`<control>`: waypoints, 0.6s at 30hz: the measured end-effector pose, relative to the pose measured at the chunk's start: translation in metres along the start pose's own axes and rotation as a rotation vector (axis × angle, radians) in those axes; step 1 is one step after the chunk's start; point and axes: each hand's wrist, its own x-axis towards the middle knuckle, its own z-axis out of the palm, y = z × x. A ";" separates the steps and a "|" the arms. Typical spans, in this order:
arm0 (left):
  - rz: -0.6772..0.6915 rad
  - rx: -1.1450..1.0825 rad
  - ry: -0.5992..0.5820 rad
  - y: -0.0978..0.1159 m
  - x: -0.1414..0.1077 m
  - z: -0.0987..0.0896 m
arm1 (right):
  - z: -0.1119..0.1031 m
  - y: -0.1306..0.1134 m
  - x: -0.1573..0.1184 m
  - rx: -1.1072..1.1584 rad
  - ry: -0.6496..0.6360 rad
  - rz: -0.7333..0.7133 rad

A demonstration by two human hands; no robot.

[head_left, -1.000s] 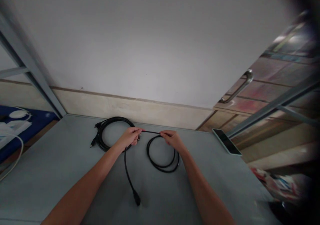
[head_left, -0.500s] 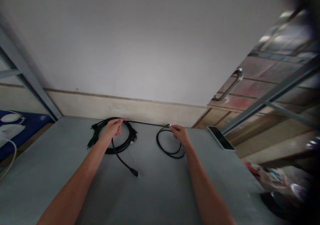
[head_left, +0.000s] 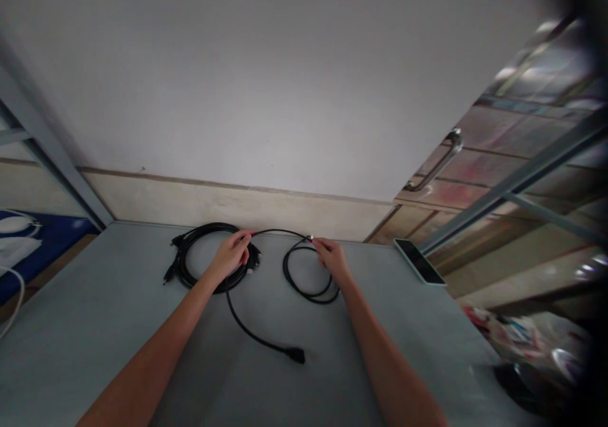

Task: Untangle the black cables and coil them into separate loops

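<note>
My left hand (head_left: 232,253) pinches a black cable (head_left: 280,230) above the right side of a larger coil. From its fingers the cable's loose end runs toward me to a black plug (head_left: 295,355) lying on the table. On the other side, the cable arches over to my right hand (head_left: 331,256), which is closed on it beside a small whitish end piece. Below the right hand hangs or rests a loop (head_left: 287,268) of the same cable. The large coil of black cables (head_left: 183,259) lies flat on the grey table (head_left: 95,300), with several plugs sticking out at its sides.
A phone (head_left: 419,262) lies near the table's right back edge. Grey metal frame bars (head_left: 80,189) rise at both sides. Behind stands a pale wall panel (head_left: 266,97). At far left are white items and a pale cable on a blue surface (head_left: 71,224).
My left hand has moved right, and the cable between my hands has gone from taut to a slack arch. My right hand has shifted left with its loop. The loose plug has slid right and nearer.
</note>
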 end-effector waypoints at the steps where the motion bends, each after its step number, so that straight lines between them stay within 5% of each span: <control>1: 0.014 0.051 -0.012 -0.002 0.000 0.001 | 0.006 -0.002 -0.002 0.022 -0.009 0.002; 9: 0.170 0.315 0.016 0.001 -0.010 0.020 | 0.043 -0.018 -0.028 0.076 -0.307 -0.021; 18: 0.297 0.475 0.114 0.008 -0.007 0.011 | 0.017 -0.031 -0.027 0.213 -0.533 0.142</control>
